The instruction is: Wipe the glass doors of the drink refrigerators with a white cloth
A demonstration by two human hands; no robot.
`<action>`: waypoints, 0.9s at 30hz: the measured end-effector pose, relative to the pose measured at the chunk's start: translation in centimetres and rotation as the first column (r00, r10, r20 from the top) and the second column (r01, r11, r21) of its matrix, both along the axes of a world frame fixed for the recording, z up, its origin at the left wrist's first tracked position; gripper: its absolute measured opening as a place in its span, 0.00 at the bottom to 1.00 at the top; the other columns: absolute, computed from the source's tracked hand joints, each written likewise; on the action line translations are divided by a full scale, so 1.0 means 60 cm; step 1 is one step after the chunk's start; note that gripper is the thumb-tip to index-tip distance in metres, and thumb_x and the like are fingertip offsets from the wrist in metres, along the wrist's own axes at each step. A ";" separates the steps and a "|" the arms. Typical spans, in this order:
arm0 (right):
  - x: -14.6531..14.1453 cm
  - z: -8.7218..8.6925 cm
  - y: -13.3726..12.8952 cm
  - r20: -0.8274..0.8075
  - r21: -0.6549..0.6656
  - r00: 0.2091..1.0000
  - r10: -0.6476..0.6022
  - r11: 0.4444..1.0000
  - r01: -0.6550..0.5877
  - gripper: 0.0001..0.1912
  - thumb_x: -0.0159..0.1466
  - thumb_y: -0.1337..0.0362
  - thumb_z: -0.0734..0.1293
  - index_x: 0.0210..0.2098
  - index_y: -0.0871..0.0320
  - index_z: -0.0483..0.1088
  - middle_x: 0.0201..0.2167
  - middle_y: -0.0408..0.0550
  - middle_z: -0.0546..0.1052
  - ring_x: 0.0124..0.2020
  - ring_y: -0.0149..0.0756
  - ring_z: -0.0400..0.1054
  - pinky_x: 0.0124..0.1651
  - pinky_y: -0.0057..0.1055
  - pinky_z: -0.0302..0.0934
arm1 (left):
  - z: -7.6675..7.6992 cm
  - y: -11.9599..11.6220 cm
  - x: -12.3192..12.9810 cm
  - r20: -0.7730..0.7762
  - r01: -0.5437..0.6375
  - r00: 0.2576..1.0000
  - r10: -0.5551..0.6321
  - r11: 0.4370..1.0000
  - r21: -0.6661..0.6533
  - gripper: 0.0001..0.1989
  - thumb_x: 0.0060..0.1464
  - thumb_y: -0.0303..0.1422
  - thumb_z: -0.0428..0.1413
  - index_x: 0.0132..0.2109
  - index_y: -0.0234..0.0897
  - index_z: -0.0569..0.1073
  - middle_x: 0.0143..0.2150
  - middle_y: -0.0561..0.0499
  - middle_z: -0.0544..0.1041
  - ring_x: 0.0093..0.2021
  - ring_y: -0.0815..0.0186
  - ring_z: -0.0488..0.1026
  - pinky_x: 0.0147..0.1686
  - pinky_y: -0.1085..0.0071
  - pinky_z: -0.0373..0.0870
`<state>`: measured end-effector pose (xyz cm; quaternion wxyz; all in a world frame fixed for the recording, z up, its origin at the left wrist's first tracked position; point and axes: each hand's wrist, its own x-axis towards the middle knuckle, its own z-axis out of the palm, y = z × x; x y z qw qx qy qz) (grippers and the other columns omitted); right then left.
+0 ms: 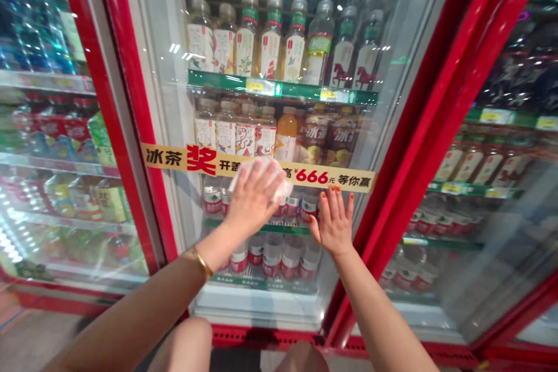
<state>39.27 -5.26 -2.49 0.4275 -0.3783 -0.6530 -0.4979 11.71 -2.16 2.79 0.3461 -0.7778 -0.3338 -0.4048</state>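
My left hand (253,197), with a gold bangle on its wrist, presses a white cloth (282,181) flat against the glass door (174,209) of a red-framed drinks cooler. The cloth lies under my fingers and covers part of a yellow banner strip (354,180) with black and red lettering. To the right, my right hand (335,221) rests on the glass just below the strip, its fingers spread and nothing in it. Behind the glass, rows of bottles (270,46) stand on shelves with green edges (300,89).
Another cooler (56,168) with drinks stands on the left, and one more (492,186) on the right. Red door frames (405,168) run between them. My knees show at the bottom, close to the cooler's red base (270,334).
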 end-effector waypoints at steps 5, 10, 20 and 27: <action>-0.001 0.001 -0.004 -0.014 -0.027 1.000 0.012 1.000 -0.012 0.47 0.71 0.61 0.66 0.83 0.56 0.42 0.84 0.57 0.50 0.85 0.50 0.40 0.85 0.62 0.34 | -0.111 -0.014 -0.070 -0.331 0.057 0.942 -0.052 0.998 0.006 0.36 0.70 0.42 0.57 0.80 0.59 0.57 0.82 0.61 0.58 0.86 0.65 0.39 0.84 0.57 0.27; 0.001 -0.001 -0.003 -0.026 -0.020 0.999 0.038 0.999 -0.038 0.48 0.70 0.61 0.66 0.83 0.57 0.43 0.84 0.56 0.50 0.85 0.48 0.40 0.85 0.59 0.33 | -0.017 0.000 -0.066 0.177 -0.130 0.975 0.132 0.991 -0.020 0.40 0.71 0.43 0.55 0.83 0.52 0.49 0.86 0.52 0.39 0.86 0.51 0.27 0.83 0.38 0.32; 0.007 -0.004 -0.002 -0.033 -0.008 0.996 0.088 0.996 -0.088 0.48 0.69 0.62 0.67 0.83 0.54 0.45 0.83 0.56 0.52 0.83 0.52 0.47 0.84 0.61 0.38 | -0.126 -0.042 -0.058 -0.302 0.028 0.953 -0.006 0.997 0.069 0.33 0.67 0.37 0.55 0.76 0.59 0.65 0.83 0.70 0.51 0.85 0.70 0.26 0.84 0.61 0.26; 0.005 -0.001 -0.006 -0.022 -0.009 0.998 0.052 0.999 -0.052 0.48 0.69 0.62 0.66 0.83 0.52 0.44 0.83 0.50 0.51 0.84 0.50 0.44 0.85 0.59 0.36 | -0.055 0.003 -0.116 0.292 -0.198 0.932 0.213 0.977 -0.082 0.47 0.70 0.45 0.56 0.84 0.47 0.39 0.86 0.44 0.33 0.85 0.44 0.25 0.81 0.31 0.30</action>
